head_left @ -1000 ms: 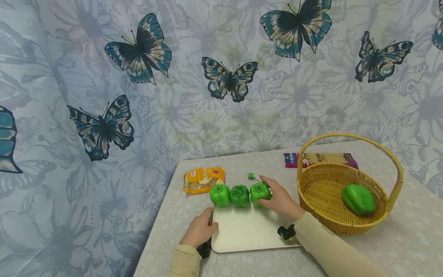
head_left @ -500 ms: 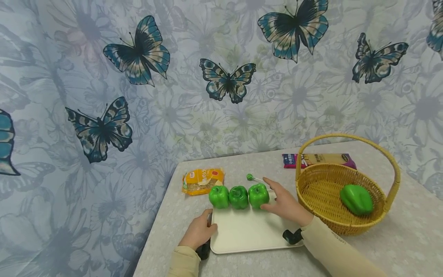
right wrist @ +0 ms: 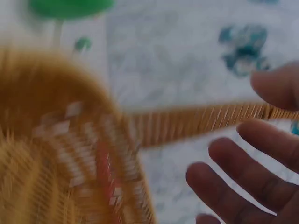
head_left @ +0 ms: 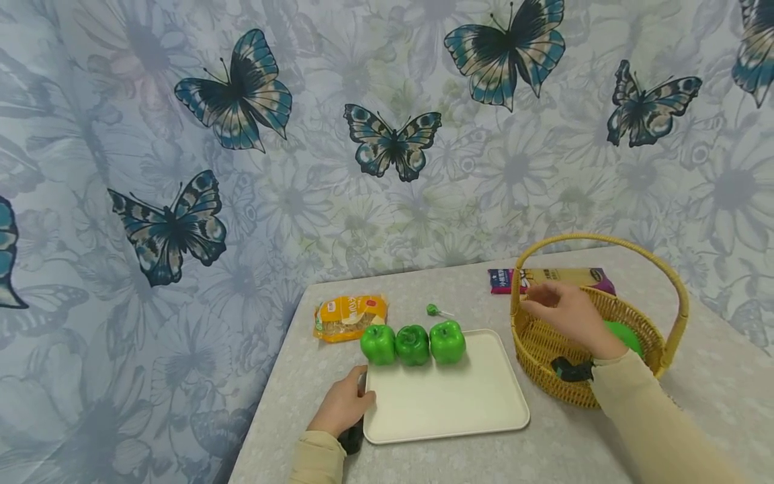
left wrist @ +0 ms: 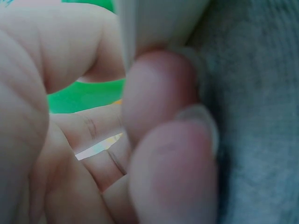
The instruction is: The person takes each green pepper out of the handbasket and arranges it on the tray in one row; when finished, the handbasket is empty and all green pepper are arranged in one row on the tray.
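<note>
My left hand point(head_left: 343, 406) grips the left rim of a cream tray point(head_left: 444, 403), thumb over the top and fingertips beneath; the left wrist view shows the fingers point(left wrist: 161, 93) against the tray edge. Along the tray's far side stand three green bell peppers in a row: left pepper point(head_left: 377, 345), middle pepper point(head_left: 412, 345), right pepper point(head_left: 447, 342). My right hand point(head_left: 571, 316) is over a wicker basket point(head_left: 547, 380), fingers loosely bent and holding nothing. Another green bell pepper point(head_left: 623, 334) lies in the basket, partly hidden by my right hand and wrist.
Behind the peppers lie an orange food packet point(head_left: 351, 317) and a small green-headed stick point(head_left: 433, 310). A purple-ended noodle packet point(head_left: 500, 281) is behind the basket, whose tall handle point(head_left: 595, 237) arches up. A butterfly-print wall point(head_left: 302, 202) borders the table.
My right hand has let go of the right pepper and moved right, from the tray to over the basket. My left hand stays on the tray rim.
</note>
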The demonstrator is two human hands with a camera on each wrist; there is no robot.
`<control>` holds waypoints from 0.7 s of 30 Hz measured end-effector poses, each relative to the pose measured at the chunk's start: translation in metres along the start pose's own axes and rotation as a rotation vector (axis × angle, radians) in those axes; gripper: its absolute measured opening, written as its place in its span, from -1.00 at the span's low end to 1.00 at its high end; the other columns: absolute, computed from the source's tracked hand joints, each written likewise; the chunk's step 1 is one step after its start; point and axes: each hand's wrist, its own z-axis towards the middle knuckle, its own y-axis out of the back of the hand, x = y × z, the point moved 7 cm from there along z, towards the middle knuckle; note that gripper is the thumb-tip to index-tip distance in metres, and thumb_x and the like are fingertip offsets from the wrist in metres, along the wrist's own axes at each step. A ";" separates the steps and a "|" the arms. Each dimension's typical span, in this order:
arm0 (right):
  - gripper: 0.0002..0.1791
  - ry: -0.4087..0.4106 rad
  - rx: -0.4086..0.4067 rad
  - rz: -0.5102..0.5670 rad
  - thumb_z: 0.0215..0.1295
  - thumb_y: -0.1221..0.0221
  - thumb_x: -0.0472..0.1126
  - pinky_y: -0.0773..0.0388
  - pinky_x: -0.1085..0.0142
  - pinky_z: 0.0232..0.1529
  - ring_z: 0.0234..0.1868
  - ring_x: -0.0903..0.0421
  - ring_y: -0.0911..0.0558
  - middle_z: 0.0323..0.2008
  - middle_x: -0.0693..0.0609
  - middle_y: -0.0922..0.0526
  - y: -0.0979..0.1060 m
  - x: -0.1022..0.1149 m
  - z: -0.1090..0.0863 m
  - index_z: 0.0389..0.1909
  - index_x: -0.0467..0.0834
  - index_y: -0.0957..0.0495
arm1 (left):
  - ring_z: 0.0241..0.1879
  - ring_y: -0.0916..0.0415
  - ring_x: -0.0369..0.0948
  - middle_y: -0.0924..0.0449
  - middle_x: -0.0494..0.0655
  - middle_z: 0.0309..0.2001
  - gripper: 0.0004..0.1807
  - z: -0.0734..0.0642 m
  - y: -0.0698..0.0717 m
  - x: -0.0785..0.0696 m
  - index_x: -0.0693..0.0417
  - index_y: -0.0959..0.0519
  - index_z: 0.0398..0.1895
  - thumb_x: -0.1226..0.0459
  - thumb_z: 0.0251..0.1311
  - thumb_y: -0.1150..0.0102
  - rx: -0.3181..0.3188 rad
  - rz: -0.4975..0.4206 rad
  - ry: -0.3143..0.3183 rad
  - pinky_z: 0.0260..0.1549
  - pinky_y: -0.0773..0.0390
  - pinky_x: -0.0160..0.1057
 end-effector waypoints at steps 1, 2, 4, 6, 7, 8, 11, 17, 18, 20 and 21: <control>-0.46 -0.024 -0.015 -0.018 0.44 -0.23 0.14 -0.62 -0.06 -0.05 -0.02 -0.15 -0.68 0.00 -0.21 -0.71 0.005 -0.011 0.001 0.15 -0.23 -0.61 | -0.40 -0.51 -0.17 -0.63 -0.05 -0.29 -0.31 0.000 -0.001 0.000 0.18 -0.32 0.49 0.17 0.33 -0.23 0.000 0.000 0.000 -0.42 -0.49 -0.14; -0.45 -0.044 -0.027 -0.033 0.47 -0.20 0.12 -0.61 -0.11 -0.04 0.01 -0.20 -0.66 0.04 -0.26 -0.68 0.009 -0.021 0.003 0.17 -0.26 -0.59 | -0.40 -0.51 -0.17 -0.63 -0.05 -0.29 -0.31 0.000 -0.001 0.000 0.19 -0.32 0.48 0.17 0.33 -0.23 0.002 0.001 -0.005 -0.42 -0.49 -0.14; -0.46 -0.075 -0.043 -0.077 0.50 -0.17 0.09 -0.59 -0.18 -0.04 0.03 -0.27 -0.64 0.07 -0.32 -0.65 0.015 -0.040 0.005 0.19 -0.29 -0.56 | -0.41 -0.51 -0.17 -0.62 -0.06 -0.30 -0.31 0.001 -0.003 0.001 0.19 -0.32 0.48 0.16 0.33 -0.23 0.005 -0.001 -0.003 -0.42 -0.49 -0.14; -0.47 -0.113 -0.051 -0.124 0.52 -0.13 0.08 -0.51 -0.23 -0.06 0.02 -0.32 -0.63 0.08 -0.36 -0.63 0.018 -0.057 0.006 0.19 -0.30 -0.55 | -0.43 -0.50 -0.16 -0.62 -0.06 -0.32 -0.31 0.002 -0.004 0.002 0.19 -0.32 0.48 0.16 0.33 -0.22 0.009 -0.008 -0.003 -0.43 -0.48 -0.14; -0.48 -0.130 -0.056 -0.150 0.52 -0.12 0.08 -0.47 -0.25 -0.09 0.00 -0.32 -0.63 0.07 -0.36 -0.64 0.019 -0.065 0.006 0.17 -0.29 -0.56 | -0.43 -0.50 -0.16 -0.62 -0.06 -0.32 -0.31 0.002 -0.004 0.002 0.20 -0.32 0.48 0.17 0.33 -0.22 0.010 -0.011 -0.005 -0.44 -0.48 -0.14; -0.48 -0.148 -0.059 -0.177 0.52 -0.11 0.07 -0.41 -0.26 -0.11 -0.01 -0.32 -0.63 0.07 -0.35 -0.64 0.019 -0.071 0.006 0.17 -0.29 -0.56 | -0.44 -0.50 -0.16 -0.61 -0.06 -0.33 -0.31 0.002 -0.004 0.002 0.20 -0.31 0.48 0.17 0.33 -0.22 0.010 -0.011 -0.007 -0.44 -0.47 -0.14; -0.52 -0.193 -0.080 -0.249 0.51 -0.06 0.06 -0.24 -0.27 -0.20 -0.09 -0.32 -0.64 0.05 -0.32 -0.68 0.021 -0.085 0.005 0.13 -0.25 -0.60 | -0.43 -0.50 -0.16 -0.61 -0.06 -0.32 -0.31 0.004 -0.003 0.002 0.20 -0.31 0.48 0.17 0.33 -0.22 0.008 -0.011 -0.011 -0.45 -0.48 -0.14; -0.52 -0.275 -0.030 -0.291 0.45 -0.09 0.01 -0.06 -0.51 -0.04 -0.02 -0.39 -0.58 0.06 -0.33 -0.67 0.017 -0.098 0.004 0.14 -0.28 -0.60 | -0.43 -0.50 -0.17 -0.61 -0.05 -0.32 -0.30 0.004 -0.001 0.001 0.21 -0.30 0.49 0.18 0.32 -0.22 -0.001 0.003 -0.006 -0.45 -0.48 -0.15; -0.49 -0.296 0.010 -0.295 0.44 -0.11 0.03 -0.04 -0.55 -0.02 0.01 -0.41 -0.56 0.08 -0.34 -0.66 0.015 -0.101 0.004 0.16 -0.28 -0.59 | -0.44 -0.50 -0.17 -0.61 -0.05 -0.32 -0.30 0.003 -0.001 0.000 0.21 -0.30 0.49 0.18 0.32 -0.22 0.000 0.005 -0.005 -0.45 -0.48 -0.15; -0.44 -0.324 0.098 -0.312 0.41 -0.12 0.05 -0.03 -0.62 -0.01 0.07 -0.47 -0.53 0.14 -0.37 -0.62 0.011 -0.105 0.004 0.20 -0.30 -0.56 | -0.44 -0.49 -0.17 -0.61 -0.05 -0.33 -0.30 0.002 -0.001 0.000 0.21 -0.30 0.49 0.18 0.33 -0.22 0.000 0.002 -0.003 -0.45 -0.47 -0.15; -0.42 -0.331 0.142 -0.317 0.41 -0.12 0.05 -0.03 -0.65 -0.02 0.09 -0.49 -0.52 0.17 -0.38 -0.60 0.009 -0.106 0.003 0.23 -0.30 -0.54 | -0.44 -0.49 -0.17 -0.61 -0.06 -0.33 -0.30 0.001 -0.001 0.000 0.21 -0.30 0.49 0.18 0.33 -0.21 0.001 0.002 -0.001 -0.46 -0.47 -0.16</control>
